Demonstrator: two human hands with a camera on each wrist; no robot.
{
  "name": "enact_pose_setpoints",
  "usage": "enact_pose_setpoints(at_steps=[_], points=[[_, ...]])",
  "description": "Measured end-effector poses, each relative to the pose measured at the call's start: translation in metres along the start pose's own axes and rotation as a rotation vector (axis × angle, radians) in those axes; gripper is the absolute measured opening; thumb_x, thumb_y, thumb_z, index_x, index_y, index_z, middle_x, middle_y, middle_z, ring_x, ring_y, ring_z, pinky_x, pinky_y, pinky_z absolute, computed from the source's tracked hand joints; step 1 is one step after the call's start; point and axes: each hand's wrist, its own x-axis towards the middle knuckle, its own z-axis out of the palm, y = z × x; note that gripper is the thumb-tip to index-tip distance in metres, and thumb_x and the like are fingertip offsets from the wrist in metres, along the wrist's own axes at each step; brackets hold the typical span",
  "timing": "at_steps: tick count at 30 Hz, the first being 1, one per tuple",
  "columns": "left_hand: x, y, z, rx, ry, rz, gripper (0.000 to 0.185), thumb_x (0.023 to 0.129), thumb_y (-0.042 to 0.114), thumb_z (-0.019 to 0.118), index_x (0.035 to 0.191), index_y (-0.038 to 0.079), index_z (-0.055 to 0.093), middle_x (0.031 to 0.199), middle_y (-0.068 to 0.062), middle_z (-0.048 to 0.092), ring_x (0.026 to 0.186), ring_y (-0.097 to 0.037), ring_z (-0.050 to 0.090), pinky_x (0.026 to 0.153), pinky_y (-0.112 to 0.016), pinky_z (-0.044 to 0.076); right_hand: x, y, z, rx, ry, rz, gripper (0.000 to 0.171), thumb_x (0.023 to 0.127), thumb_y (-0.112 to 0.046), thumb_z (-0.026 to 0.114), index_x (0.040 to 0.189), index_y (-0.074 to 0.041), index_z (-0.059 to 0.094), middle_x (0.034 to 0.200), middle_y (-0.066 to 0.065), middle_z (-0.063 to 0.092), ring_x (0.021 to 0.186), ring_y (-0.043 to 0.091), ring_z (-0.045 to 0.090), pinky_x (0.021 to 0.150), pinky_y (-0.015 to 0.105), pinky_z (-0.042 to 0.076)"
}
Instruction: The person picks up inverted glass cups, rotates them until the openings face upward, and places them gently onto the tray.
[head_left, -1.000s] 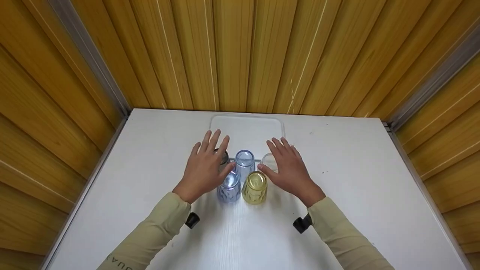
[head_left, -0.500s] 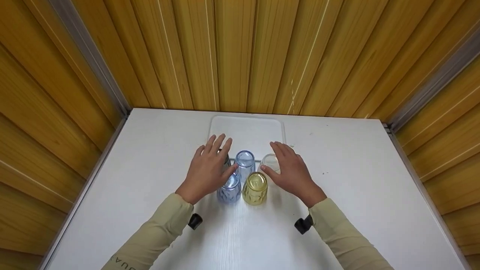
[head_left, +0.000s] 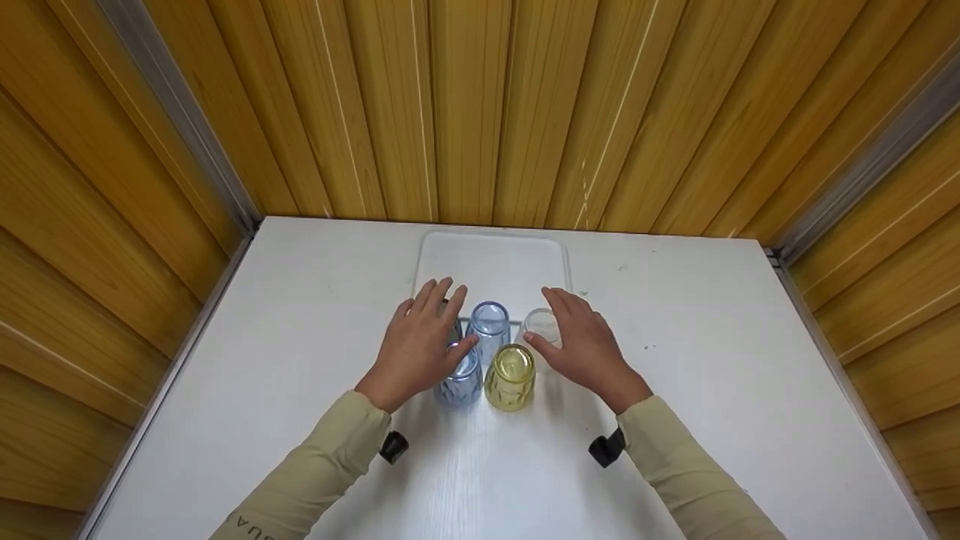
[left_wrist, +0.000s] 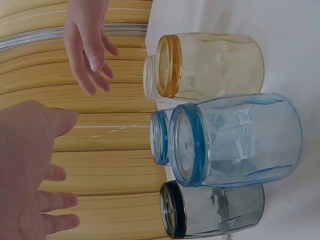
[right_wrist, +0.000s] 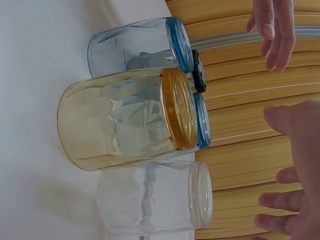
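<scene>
Your left hand [head_left: 415, 347] hovers with its fingers spread and relaxed, holding nothing, above the left side of a tight cluster of five cups. Directly beneath its fingertips stands the dark cup [left_wrist: 212, 209], largely hidden under the hand in the head view. Just inward of your left thumb stands the near blue cup [head_left: 459, 377]; beyond that, between your two hands, is the far blue cup [head_left: 489, 324].

Your right hand [head_left: 587, 346] hovers likewise, fingers extended and slightly apart, gripping nothing. The clear cup [head_left: 541, 325] sits just under and inward of its index finger and thumb. The yellow cup [head_left: 510, 376] stands beside the thumb, on the side nearer your body, touching or nearly touching the near blue cup.

In both wrist views the palms sit above the cup tops with a visible gap, so neither hand touches a cup. The left wrist view shows the dark cup nearest that hand, with the near blue cup next to it; the right wrist view shows the clear cup nearest that hand, with the yellow cup next to it.

The cups stand with these tops up on the white table [head_left: 712, 360]. Beyond your fingertips lies a white tray [head_left: 491, 259], its near edge just behind the cluster. Wood-panelled walls [head_left: 480, 105] enclose the table.
</scene>
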Motion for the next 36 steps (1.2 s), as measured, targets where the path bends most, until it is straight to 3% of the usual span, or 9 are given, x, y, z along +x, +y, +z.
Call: enact_pose_setpoints(at_steps=[23, 36], points=[[-0.001, 0.003, 0.014, -0.03, 0.004, 0.049, 0.066, 0.09, 0.05, 0.06, 0.144, 0.016, 0.043, 0.149, -0.01, 0.043, 0.138, -0.029, 0.042, 0.106, -0.05, 0.043, 0.005, 0.012, 0.015, -0.026, 0.022, 0.001, 0.07, 0.09, -0.045, 0.063, 0.147, -0.012, 0.038, 0.148, 0.015, 0.042, 0.135, 0.035, 0.043, 0.106, 0.056, 0.04], [0.001, 0.004, 0.021, -0.027, -0.017, 0.061, 0.064, 0.09, 0.049, 0.062, 0.141, 0.015, 0.045, 0.147, -0.011, 0.045, 0.135, -0.028, 0.045, 0.102, -0.051, 0.046, 0.011, 0.012, 0.022, -0.008, -0.033, 0.052, 0.07, 0.09, -0.045, 0.063, 0.148, -0.015, 0.036, 0.151, 0.013, 0.04, 0.137, 0.033, 0.041, 0.108, 0.057, 0.037]])
